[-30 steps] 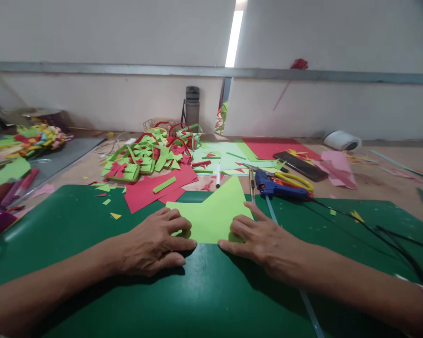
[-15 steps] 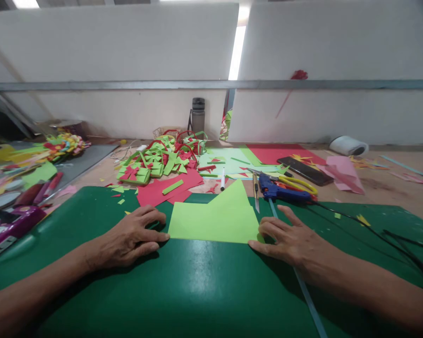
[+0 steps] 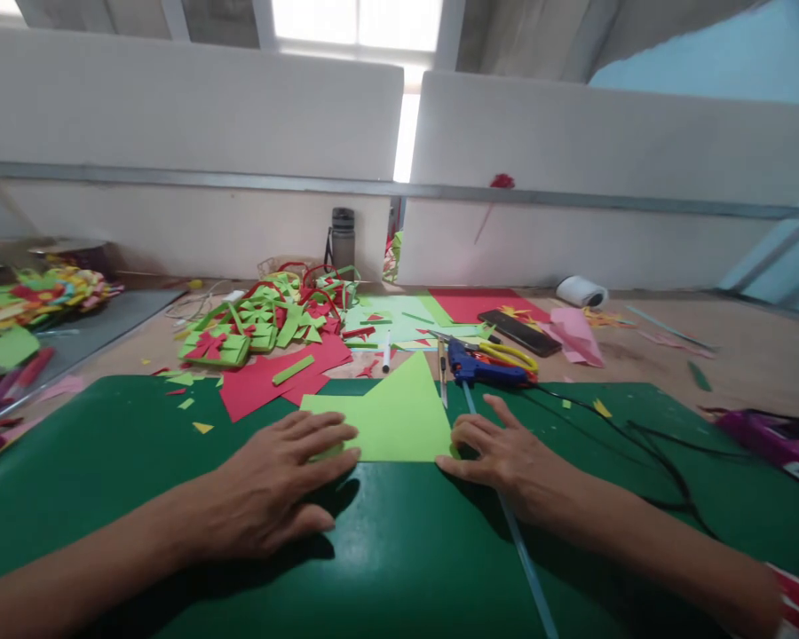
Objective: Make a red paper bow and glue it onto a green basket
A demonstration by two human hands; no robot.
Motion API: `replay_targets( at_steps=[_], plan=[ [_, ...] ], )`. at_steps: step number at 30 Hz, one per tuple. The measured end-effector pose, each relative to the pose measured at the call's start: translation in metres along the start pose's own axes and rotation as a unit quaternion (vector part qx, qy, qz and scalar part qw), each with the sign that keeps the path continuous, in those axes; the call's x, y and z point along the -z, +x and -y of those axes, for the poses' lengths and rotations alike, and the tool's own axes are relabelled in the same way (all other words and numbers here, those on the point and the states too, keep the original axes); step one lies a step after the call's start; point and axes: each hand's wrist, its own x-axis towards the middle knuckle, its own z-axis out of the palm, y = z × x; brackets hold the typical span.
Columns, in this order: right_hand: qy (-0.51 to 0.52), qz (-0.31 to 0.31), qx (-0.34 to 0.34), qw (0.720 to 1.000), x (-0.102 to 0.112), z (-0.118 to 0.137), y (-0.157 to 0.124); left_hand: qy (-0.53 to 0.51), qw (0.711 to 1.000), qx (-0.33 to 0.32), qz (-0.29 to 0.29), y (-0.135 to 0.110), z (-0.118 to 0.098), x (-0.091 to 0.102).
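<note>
A folded light-green paper sheet (image 3: 394, 421) lies flat on the dark green cutting mat (image 3: 386, 550), one corner pointing away from me. My left hand (image 3: 276, 479) rests palm down with fingers stretched over the sheet's left part. My right hand (image 3: 506, 453) lies flat at the sheet's right lower corner, fingertips touching its edge, fingers apart. Neither hand grips anything.
Behind the sheet lie red paper (image 3: 272, 377), a blue glue gun (image 3: 483, 368) with black cord, yellow-handled scissors (image 3: 516, 355), a craft knife (image 3: 443, 373), a marker (image 3: 386, 352) and a phone (image 3: 519, 331). A heap of green and red cut pieces (image 3: 266, 315) sits back left. A bottle (image 3: 343, 238) stands by the wall.
My left hand has slid right, back onto the green sheet; half a second ago it was beside its left edge. My right hand moved in to the right corner. The view tilted up.
</note>
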Motion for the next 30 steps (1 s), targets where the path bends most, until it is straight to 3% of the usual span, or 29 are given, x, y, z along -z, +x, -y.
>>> replay_targets(
  at_steps=[2,4,9,12,17,21,25,30],
  plan=[
    [0.001,0.003,-0.006,1.0,0.001,0.001,0.0,-0.026,0.998,-0.006,0.065,0.014,-0.006,-0.003],
    [0.004,0.009,-0.014,1.0,0.003,0.002,-0.003,-0.045,0.995,0.001,0.085,0.019,-0.006,-0.006],
    [-0.008,-0.011,-0.026,1.0,0.003,-0.004,-0.015,-0.025,0.999,0.012,0.036,0.009,-0.006,-0.01],
    [-0.046,-0.05,-0.079,0.995,0.003,-0.015,-0.012,0.009,1.0,0.021,-0.004,0.007,-0.013,-0.01],
    [-0.105,-0.062,-0.183,0.976,0.019,-0.051,0.021,0.044,0.996,0.038,-0.07,0.012,-0.02,-0.016],
    [-0.131,-0.033,-0.164,0.977,0.032,-0.078,0.055,0.058,0.994,0.037,-0.089,0.013,-0.02,-0.02],
    [-0.118,0.038,-0.145,0.982,0.026,-0.089,0.085,0.064,0.992,0.036,-0.098,0.013,-0.02,-0.019],
    [-0.108,0.063,-0.273,0.954,0.017,-0.096,0.092,0.073,0.991,0.038,-0.104,0.014,-0.02,-0.021]
  ],
)
